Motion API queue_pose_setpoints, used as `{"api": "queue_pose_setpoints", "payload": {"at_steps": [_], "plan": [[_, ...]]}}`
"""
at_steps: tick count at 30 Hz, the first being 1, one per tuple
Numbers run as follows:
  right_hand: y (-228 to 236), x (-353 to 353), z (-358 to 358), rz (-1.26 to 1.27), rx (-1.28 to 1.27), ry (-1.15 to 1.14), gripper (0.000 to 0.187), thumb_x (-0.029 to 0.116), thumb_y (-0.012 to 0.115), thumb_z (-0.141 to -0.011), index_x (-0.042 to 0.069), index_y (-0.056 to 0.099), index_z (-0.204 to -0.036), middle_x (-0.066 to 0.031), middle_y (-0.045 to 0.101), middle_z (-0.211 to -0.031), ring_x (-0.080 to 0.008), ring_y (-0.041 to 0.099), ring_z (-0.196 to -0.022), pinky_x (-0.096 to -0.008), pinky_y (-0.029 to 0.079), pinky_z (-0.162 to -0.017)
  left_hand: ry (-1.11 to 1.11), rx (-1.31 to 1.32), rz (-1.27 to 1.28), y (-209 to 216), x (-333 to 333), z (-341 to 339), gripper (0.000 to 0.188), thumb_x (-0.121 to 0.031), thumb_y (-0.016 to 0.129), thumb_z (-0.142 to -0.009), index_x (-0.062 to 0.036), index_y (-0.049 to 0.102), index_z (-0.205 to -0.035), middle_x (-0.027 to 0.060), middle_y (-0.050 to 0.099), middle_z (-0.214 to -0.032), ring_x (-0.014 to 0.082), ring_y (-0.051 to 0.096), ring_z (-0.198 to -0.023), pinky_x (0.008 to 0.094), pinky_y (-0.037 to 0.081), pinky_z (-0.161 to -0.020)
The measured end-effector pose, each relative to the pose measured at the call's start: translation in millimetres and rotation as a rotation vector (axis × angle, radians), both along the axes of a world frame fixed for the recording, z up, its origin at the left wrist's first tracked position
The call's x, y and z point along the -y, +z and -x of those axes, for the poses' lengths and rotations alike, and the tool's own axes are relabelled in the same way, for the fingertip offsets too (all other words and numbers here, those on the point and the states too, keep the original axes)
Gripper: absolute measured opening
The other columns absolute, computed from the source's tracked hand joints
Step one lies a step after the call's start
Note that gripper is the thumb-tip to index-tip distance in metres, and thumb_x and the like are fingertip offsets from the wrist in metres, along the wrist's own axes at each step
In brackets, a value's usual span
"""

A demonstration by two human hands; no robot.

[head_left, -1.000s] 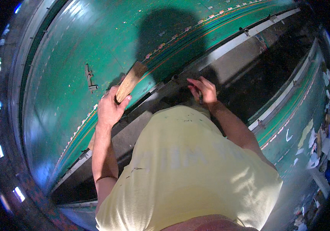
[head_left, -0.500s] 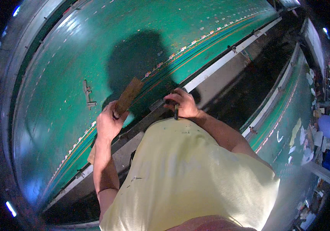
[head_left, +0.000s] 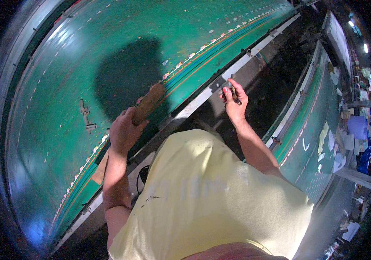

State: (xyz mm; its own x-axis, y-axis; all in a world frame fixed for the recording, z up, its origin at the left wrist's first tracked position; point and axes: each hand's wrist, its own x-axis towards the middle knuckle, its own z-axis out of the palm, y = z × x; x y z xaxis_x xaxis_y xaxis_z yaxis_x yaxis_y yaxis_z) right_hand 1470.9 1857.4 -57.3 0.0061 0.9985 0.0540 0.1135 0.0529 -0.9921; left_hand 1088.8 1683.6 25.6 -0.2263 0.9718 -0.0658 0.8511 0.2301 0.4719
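Observation:
My left hand [head_left: 124,130] grips a brown wooden stick [head_left: 148,104] that slants up to the right, its upper end over the edge of a long green table [head_left: 64,78]. My right hand [head_left: 234,102] is closed around a small dark pen-like tool [head_left: 234,94], held above the grey metal rail [head_left: 203,97] that runs along the table's near edge. Small pale marks line the green surface just beyond the rail. My yellow shirt [head_left: 207,195] fills the lower middle.
A small metal bracket [head_left: 86,116] lies on the green surface left of my shadow. A dark gap runs between this table and a second green table [head_left: 313,125] at the right, which carries paper scraps. Cloth and clutter lie at the far right.
My right hand has moved right along the rail and now holds the dark tool upright. My left hand keeps the wooden stick, shifted slightly right. The view has swung.

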Motion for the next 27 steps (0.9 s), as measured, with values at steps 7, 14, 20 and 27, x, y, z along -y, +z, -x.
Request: {"api": "queue_pose_setpoints", "payload": {"at_steps": [7, 14, 20, 27], "plan": [[3.8, -44.9, -23.7, -0.072, 0.024, 0.102, 0.034, 0.002, 0.065, -0.111, 0.006, 0.068, -0.145, -0.0049, 0.074, -0.107, -0.0118, 0.073, -0.086, -0.0287, 0.059, -0.076, -0.107, 0.124, 0.078, 5.0, -85.6, -85.7, 0.048, -0.042, 0.088, -0.090, -0.0113, 0.071, -0.123, 0.0185, 0.078, -0.101, 0.0435, 0.076, -0.102, 0.0550, 0.060, -0.086], [17.0, -98.3, -55.1, -0.368, 0.369, 0.300, 0.032, -0.002, 0.071, -0.101, 0.003, 0.074, -0.132, -0.0170, 0.073, -0.109, -0.0320, 0.075, -0.099, -0.0387, 0.059, -0.090, -0.182, 0.122, 0.092, -31.0, -155.2, -150.7, 0.049, -0.044, 0.084, -0.092, -0.0095, 0.070, -0.123, 0.0205, 0.079, -0.105, 0.0437, 0.076, -0.104, 0.0571, 0.060, -0.088], [0.0, -121.5, -62.7, -0.336, 0.282, 0.507, 0.036, -0.004, 0.069, -0.099, 0.005, 0.073, -0.133, -0.0182, 0.074, -0.114, -0.0357, 0.076, -0.102, -0.0411, 0.061, -0.092, -0.148, 0.149, 0.226, -47.2, -146.4, -163.0, 0.051, -0.050, 0.084, -0.093, -0.0124, 0.071, -0.125, 0.0212, 0.080, -0.112, 0.0443, 0.076, -0.107, 0.0563, 0.061, -0.090], [-15.0, -124.8, -56.4, -0.302, 0.271, 0.643, 0.045, -0.008, 0.065, -0.095, 0.009, 0.070, -0.137, -0.0170, 0.073, -0.113, -0.0360, 0.076, -0.104, -0.0447, 0.061, -0.091, 0.003, 0.156, 0.231, -40.6, -115.2, -155.7, 0.045, -0.043, 0.085, -0.092, -0.0151, 0.070, -0.125, 0.0183, 0.080, -0.111, 0.0436, 0.077, -0.101, 0.0558, 0.062, -0.084]]}}
